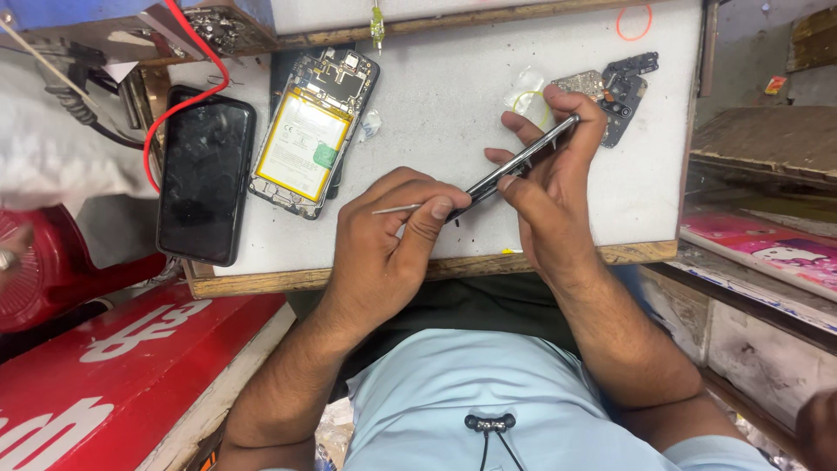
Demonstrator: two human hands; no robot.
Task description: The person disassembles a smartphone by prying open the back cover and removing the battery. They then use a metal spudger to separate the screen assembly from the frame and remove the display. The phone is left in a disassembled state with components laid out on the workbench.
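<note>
left hand [384, 235]: fingers pinching thin metal tool [397, 208] | right hand [554, 183]: fingers curled, gripping phone frame [514, 166] edge-on

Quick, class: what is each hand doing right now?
Left hand: closed, pinching a thin metal pin tool.
Right hand: closed on a slim dark phone frame, held edge-on.

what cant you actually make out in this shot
Head view only:
- Thin phone frame: seen edge-on, its faces hidden by the right hand.
- Thin metal tool: its tip is too small to tell, and the left hand covers its grip.
- Red wire: cut off by the top edge.
</note>
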